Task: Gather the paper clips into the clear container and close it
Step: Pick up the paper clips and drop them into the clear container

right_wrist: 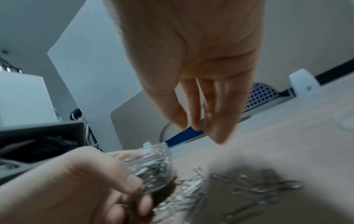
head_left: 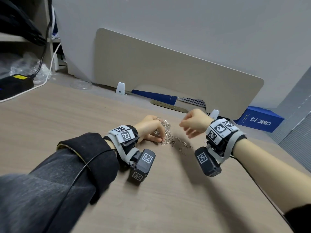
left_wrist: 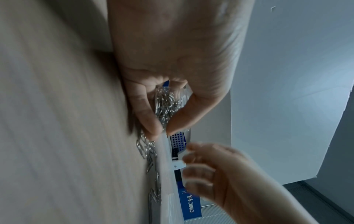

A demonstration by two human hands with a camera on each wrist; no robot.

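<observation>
The clear container [right_wrist: 151, 166], light and slick, was gripped by the curled fingers [right_wrist: 132, 184] of the left hand [head_left: 149, 130] on the bench [head_left: 67, 118]. Thin, tangling paper clips [head_left: 178, 143] lay beside it; the right hand [head_left: 193, 123] hovered, fingers loosely together, apparently empty.

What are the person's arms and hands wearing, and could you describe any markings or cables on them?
Both hands are bare. The left arm wears a dark grey sleeve with a black cuff, and a thin black cable runs over it. The right forearm is bare. Each wrist carries a grey strap, white blocks with black square-code markers, and a black camera unit.
</observation>
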